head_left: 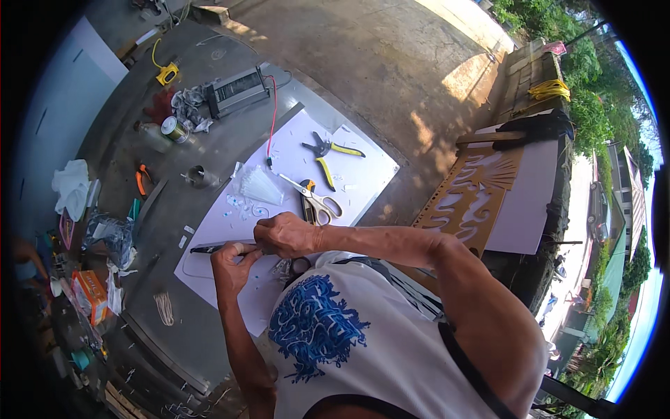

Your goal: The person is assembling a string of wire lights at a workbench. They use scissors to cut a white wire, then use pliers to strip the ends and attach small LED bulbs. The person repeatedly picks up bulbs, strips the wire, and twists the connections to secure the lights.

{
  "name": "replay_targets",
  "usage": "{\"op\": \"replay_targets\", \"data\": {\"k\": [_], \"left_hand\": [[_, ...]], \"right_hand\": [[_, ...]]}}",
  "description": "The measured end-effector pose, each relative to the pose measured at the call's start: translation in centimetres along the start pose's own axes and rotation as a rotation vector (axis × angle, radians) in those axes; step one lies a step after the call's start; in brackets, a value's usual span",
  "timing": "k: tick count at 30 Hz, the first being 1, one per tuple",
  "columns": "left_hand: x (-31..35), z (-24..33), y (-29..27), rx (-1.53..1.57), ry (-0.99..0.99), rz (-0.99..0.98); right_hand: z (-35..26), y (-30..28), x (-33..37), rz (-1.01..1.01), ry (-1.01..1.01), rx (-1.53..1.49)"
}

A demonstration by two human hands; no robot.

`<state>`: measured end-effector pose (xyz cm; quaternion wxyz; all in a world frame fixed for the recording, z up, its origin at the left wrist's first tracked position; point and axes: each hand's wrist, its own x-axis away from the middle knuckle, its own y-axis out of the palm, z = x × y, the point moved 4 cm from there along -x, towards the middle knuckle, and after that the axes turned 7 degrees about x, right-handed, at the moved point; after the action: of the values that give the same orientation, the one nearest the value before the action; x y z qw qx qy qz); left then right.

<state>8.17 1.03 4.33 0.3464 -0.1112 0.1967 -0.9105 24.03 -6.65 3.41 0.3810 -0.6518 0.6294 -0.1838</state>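
Note:
My left hand (pixel 234 264) pinches a slim piece with a dark end (pixel 204 248) that sticks out to the left; its exact kind is unclear. Close beside it, my right hand (pixel 285 235) is closed with fingers bent, and what lies in them is hidden. Both hands are over a white sheet (pixel 363 174). Scissors with pale handles (pixel 322 207) lie just beyond my right hand, across a yellow-and-black tool. Farther off are wire strippers with yellow handles (pixel 325 165). A clear plastic bag of thin pale strips (pixel 259 185) sits beyond my hands, with small bits scattered around it.
On the grey table, a metal power unit (pixel 239 92) has a red wire (pixel 273 119) running onto the sheet. A can (pixel 174 129), a cup (pixel 201 177) and orange-handled pliers (pixel 142 179) stand or lie left. A cut-out brown panel (pixel 467 195) leans at the right.

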Motion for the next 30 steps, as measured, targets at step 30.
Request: {"op": "replay_targets", "data": {"k": [30], "left_hand": [[-1.1,-2.6,-1.0,0.241,-0.113,0.032]], "right_hand": [[0.8,2.1,1.0,-0.241,0.882,-1.155]]}}
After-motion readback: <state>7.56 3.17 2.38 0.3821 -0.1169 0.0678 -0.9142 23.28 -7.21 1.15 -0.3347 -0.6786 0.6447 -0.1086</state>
